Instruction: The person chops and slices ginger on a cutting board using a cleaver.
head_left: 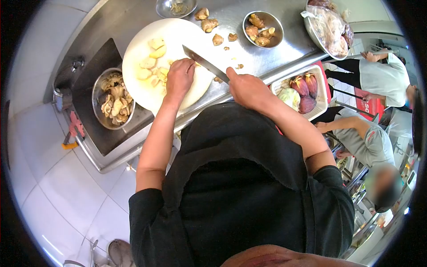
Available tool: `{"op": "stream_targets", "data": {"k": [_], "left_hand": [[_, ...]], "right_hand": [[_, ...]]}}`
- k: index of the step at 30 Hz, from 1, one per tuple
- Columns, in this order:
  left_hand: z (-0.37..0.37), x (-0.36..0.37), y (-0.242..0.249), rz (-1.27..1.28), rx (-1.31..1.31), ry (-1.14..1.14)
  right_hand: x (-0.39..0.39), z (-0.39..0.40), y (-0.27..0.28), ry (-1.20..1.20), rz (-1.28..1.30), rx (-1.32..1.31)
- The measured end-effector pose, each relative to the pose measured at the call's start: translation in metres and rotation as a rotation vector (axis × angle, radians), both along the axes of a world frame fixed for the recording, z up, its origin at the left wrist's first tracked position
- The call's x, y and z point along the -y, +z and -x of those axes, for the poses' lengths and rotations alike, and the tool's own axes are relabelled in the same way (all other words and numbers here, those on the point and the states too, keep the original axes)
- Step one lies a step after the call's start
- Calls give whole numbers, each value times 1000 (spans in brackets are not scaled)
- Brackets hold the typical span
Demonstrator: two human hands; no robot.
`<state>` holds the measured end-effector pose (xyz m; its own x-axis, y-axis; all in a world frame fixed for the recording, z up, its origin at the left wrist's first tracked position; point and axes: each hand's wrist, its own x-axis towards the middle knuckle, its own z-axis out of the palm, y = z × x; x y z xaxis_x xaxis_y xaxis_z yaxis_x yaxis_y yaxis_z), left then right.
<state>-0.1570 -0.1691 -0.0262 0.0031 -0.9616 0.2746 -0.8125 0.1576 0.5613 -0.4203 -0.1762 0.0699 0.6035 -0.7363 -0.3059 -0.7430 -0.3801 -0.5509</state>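
Knife (205, 63) slants over the round board (198, 92), tip toward the far left; I see the right hand (250, 89) with fingers wrapped around its near end; pale pieces (150, 63) lie left of the left hand (180, 79); I can't make out what its curled fingers hold.

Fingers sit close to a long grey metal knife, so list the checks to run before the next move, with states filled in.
1. Right hand gripping the long grey metal knife: ok.
2. Left hand clear of the knife: cannot tell; it is close beside the blade, contact unclear.
3. Pale yellow cut pieces on the round white board: ok.
4. Steel counter beside the board clear of loose brown knobbly pieces: not ok; several lie there.
5. Round silver metal bowl standing upright: ok.
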Motion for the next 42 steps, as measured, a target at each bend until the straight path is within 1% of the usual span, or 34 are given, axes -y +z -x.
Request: {"op": "stream_targets", "data": {"k": [3, 11, 13, 16, 18, 22, 24, 26, 28, 36, 40, 42], "left_hand": [[0, 0, 2, 15, 30, -12], [1, -1, 1, 3, 1, -3], [0, 0, 1, 6, 6, -6], [1, 1, 0, 1, -2, -6], [2, 0, 0, 37, -20, 1], [2, 2, 3, 6, -33, 3], [1, 1, 2, -35, -19, 9], [0, 4, 1, -20, -14, 3], [0, -1, 0, -27, -13, 6], [3, 0, 2, 5, 77, -35], [1, 0, 3, 6, 76, -49], [1, 0, 3, -28, 13, 12]], "right_hand": [[-1, 2, -1, 1, -6, -7], [2, 0, -11, 9, -5, -43], [4, -1, -13, 23, -1, -8], [8, -10, -8, 33, -47, -80], [11, -16, -12, 27, -55, -75], [14, -30, -26, 4, -62, -76], [12, -28, -21, 0, -43, -50], [13, -26, -16, 7, -18, -24], [8, -20, -16, -52, -34, 13], [4, -1, -8, -68, 21, 60], [2, 4, -22, -74, 78, 97], [3, 4, -23, -81, 75, 77]]}}
